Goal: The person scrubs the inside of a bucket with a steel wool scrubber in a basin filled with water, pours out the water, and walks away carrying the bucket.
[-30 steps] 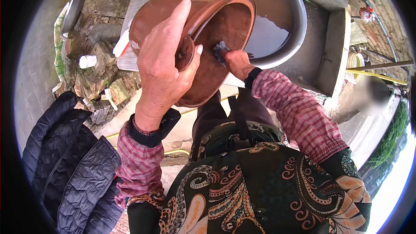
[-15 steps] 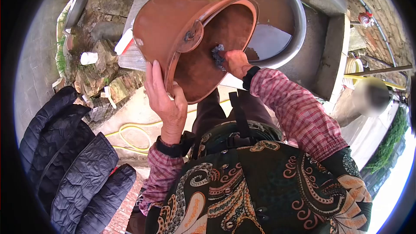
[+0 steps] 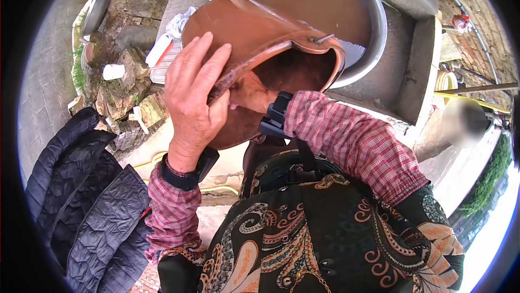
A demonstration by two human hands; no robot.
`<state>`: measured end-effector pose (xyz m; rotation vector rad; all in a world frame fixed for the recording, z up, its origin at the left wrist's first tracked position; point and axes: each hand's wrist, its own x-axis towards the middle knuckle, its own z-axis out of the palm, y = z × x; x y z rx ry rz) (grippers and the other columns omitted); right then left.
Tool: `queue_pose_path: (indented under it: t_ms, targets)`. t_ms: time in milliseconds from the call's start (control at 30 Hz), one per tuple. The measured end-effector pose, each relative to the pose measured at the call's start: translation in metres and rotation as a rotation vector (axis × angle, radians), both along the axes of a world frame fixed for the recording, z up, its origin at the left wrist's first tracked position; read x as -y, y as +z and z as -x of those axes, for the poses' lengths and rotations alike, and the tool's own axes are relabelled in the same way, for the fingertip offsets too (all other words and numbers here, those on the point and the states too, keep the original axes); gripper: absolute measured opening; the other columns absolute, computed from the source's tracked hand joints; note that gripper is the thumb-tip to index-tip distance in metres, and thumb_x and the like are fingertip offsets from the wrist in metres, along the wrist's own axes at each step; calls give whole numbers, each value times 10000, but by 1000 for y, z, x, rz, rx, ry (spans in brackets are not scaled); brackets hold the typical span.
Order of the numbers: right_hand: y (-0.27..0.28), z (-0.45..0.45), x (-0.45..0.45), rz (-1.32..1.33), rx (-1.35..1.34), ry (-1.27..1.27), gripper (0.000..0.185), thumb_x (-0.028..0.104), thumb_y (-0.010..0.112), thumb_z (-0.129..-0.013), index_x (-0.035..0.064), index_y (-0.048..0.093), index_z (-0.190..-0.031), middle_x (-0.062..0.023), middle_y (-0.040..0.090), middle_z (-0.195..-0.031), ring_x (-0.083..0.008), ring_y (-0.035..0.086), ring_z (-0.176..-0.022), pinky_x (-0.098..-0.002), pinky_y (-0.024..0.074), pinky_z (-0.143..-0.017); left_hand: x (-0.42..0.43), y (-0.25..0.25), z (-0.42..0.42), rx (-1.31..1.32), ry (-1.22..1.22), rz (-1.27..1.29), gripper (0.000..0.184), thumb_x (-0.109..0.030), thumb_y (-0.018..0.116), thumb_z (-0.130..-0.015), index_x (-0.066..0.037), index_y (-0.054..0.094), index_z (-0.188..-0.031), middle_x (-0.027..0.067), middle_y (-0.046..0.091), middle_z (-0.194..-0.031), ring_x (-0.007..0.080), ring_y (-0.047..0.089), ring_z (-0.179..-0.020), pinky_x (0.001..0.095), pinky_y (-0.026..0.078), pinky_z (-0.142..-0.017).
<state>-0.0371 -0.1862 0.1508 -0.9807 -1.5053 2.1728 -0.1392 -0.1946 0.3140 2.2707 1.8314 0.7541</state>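
Note:
A reddish-brown bucket [image 3: 238,27] is tilted on its side in front of me, its mouth facing me and to the right. My left hand [image 3: 194,95] grips its rim at the left, the fingers spread over the outer wall and the thumb at the edge. Inside the mouth is my right hand [image 3: 252,93]; its fingertips are hidden, and so is anything they hold. Behind the bucket stands a large metal basin [image 3: 379,33] with brown water.
A dark quilted jacket [image 3: 103,222] lies at the lower left. Beside the rocks are a white cup [image 3: 114,72] and a red and white bottle [image 3: 158,50]. A yellow hose [image 3: 219,189] runs along the ground. A concrete trough wall [image 3: 420,71] borders the basin.
The bucket has turned, bringing its handle mount to the upper right. My left hand has shifted up along the rim, and my right hand has moved left, deeper inside; the grey scrubber is now hidden.

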Motion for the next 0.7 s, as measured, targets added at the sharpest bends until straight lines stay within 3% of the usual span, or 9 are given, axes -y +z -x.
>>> queue_pose_path:
  t_ms: [67,167,233,300,400,500,567,633,700]
  targets:
    - [-6,22,8,-102,-129,-173,210,178,657,-841,47,690,-1001,-103,691,-754,-203,664,-617,-332,529,-610,2,-6,-9,80,-54,86,495,-37,661,-685,-67,662,-1179,171,577,-1283,357,550,-1194,452,419,-1016]
    - [-87,27,40,-780,314,-186,169,169,642,-833,59,701,-946,-104,688,-770,-240,662,-622,-351,523,-583,-2,-6,-9,51,-68,68,499,-10,667,-686,-58,661,-1182,172,596,-1261,353,565,-1177,430,437,-997]
    - [-134,8,47,-952,403,-70,140,182,622,-811,85,716,-850,-115,654,-699,-300,653,-629,-389,509,-564,0,-10,-3,77,-32,48,499,23,652,-688,-48,658,-1181,175,604,-1250,353,575,-1162,423,446,-990]
    - [-85,-9,15,-765,629,503,170,139,585,-822,76,709,-920,-174,691,-817,-405,667,-823,-453,545,-746,7,-10,5,111,29,39,496,52,635,-692,-37,655,-1179,176,610,-1242,351,585,-1151,416,453,-983]
    - [-53,-1,8,-670,640,361,162,136,574,-829,82,719,-878,-162,689,-764,-400,670,-814,-437,549,-739,17,-14,17,188,131,12,479,96,597,-710,-7,646,-1175,180,614,-1239,341,595,-1145,404,463,-975]
    - [5,27,5,-282,370,197,172,176,635,-759,82,678,-896,-155,626,-668,-343,666,-754,-423,510,-648,24,-16,22,246,183,14,468,90,608,-714,7,642,-1173,184,617,-1232,338,594,-1150,400,461,-976]
    - [-27,68,24,-493,108,-237,174,176,630,-758,85,672,-900,-156,638,-697,-351,669,-772,-433,514,-665,27,-17,20,233,186,-3,464,88,611,-721,13,637,-1178,188,617,-1231,343,592,-1150,399,457,-981]
    - [-73,72,34,-735,275,-154,160,184,633,-755,92,675,-878,-158,653,-733,-355,671,-778,-437,519,-674,31,-19,19,207,188,-2,460,87,610,-725,13,636,-1178,187,616,-1233,344,592,-1150,401,455,-982]
    - [-78,27,4,-873,626,365,139,113,590,-779,95,710,-848,-170,694,-827,-353,689,-837,-422,561,-750,28,-20,18,209,209,-10,460,87,611,-724,2,641,-1175,183,617,-1229,342,592,-1146,407,453,-983]
